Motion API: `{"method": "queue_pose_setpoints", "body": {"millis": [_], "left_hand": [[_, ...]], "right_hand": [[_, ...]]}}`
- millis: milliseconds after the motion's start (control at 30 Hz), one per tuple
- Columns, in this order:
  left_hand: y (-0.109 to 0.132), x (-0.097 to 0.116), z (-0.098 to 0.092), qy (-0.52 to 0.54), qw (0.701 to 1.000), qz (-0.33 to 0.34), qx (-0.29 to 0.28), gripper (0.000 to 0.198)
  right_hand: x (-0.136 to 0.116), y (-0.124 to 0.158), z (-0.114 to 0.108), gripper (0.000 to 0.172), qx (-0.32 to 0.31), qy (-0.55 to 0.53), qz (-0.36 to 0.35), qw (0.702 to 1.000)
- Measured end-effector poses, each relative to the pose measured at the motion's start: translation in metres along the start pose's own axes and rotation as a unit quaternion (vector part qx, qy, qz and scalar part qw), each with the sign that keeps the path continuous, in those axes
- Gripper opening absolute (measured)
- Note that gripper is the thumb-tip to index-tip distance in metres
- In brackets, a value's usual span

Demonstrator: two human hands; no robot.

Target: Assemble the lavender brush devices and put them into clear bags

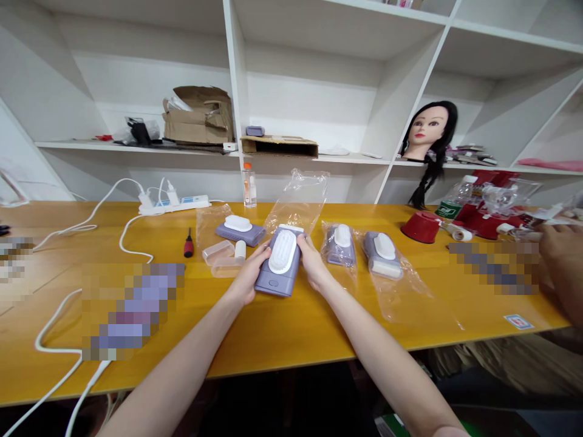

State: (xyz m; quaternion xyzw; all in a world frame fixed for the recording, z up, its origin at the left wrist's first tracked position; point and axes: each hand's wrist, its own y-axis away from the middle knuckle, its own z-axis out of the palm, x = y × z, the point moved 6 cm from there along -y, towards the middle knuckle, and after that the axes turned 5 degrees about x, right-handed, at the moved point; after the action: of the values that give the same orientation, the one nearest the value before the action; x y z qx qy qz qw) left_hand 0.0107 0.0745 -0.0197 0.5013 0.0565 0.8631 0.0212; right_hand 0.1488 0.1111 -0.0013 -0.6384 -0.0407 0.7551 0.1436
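Note:
Between my two hands is a purple-grey handheld device point(277, 280) with a raised white oval part on its face and an oval button near its lower end. My left hand point(250, 273) grips its left edge. Along the right edge, the fingers of my right hand point(312, 258) are closed on it. A clear plastic bag point(296, 200) lies behind its far end; whether the device touches the bag I cannot tell. To the left lies a similar device point(241, 230), with clear plastic covers point(223, 267) and a white roller-like piece point(240, 249) in front.
Two bagged devices point(340, 246) point(383, 252) lie to the right. A red-handled screwdriver point(188, 244), a power strip point(175, 204) with white cables and an orange-capped bottle point(249, 185) are leftward. Red tubs point(421, 227), a mannequin head point(427, 130) and another person's hand point(562, 261) are rightward.

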Motion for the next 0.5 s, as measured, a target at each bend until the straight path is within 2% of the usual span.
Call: {"method": "queue_pose_setpoints", "body": {"millis": [100,167,300,400,500], "left_hand": [[0.000,0.003,-0.003,-0.021,0.999,0.024,0.025,0.029],[0.001,0.005,-0.004,-0.023,0.999,0.030,0.030,0.027],[0.001,0.006,-0.005,-0.021,0.999,0.035,0.032,0.029],[0.001,0.006,-0.005,-0.020,0.999,0.033,0.032,0.030],[0.001,0.005,-0.006,-0.020,0.999,0.033,0.037,0.031]], "right_hand": [[-0.027,0.007,-0.010,0.052,0.070,0.123,-0.139,0.980],[-0.044,0.013,-0.010,0.044,0.074,0.197,-0.228,0.951],[-0.053,0.015,-0.007,0.019,0.035,0.216,-0.266,0.939],[-0.055,0.017,-0.008,0.013,0.043,0.187,-0.288,0.938],[-0.056,0.018,-0.008,0.011,0.053,0.208,-0.305,0.928]]}}
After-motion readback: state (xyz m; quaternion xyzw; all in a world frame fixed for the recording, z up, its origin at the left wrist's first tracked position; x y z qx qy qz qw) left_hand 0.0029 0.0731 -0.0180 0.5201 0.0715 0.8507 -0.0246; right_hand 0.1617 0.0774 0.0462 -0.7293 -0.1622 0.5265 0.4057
